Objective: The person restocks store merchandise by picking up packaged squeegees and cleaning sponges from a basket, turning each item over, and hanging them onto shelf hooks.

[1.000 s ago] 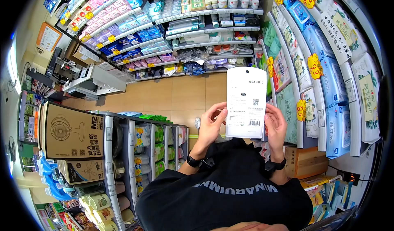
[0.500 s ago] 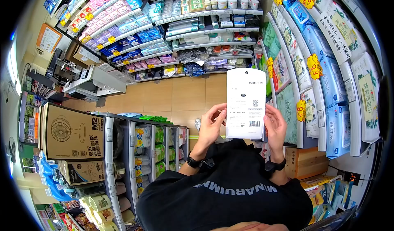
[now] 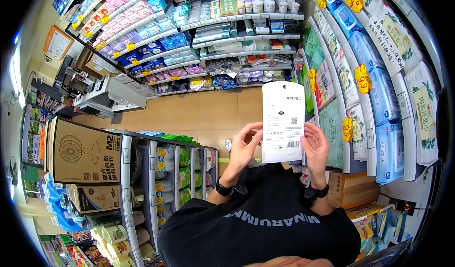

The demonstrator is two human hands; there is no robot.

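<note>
A white hang-card package is held upright in front of my chest. Its printed side faces the camera, showing small text, a QR code, a barcode and a round hole at the top. My left hand grips its left edge with bent fingers. On the right edge, my right hand holds it, thumb on the printed face and fingers partly behind. Whatever is on the far side of the card is hidden.
Stocked shelves stand ahead. Blue tissue packs line the right shelf. A fan carton tops the left shelf. A brown box sits low at right. Tiled floor shows between shelves.
The package has dropped slightly in view and is turned a little. My right thumb has shifted further onto its printed face.
</note>
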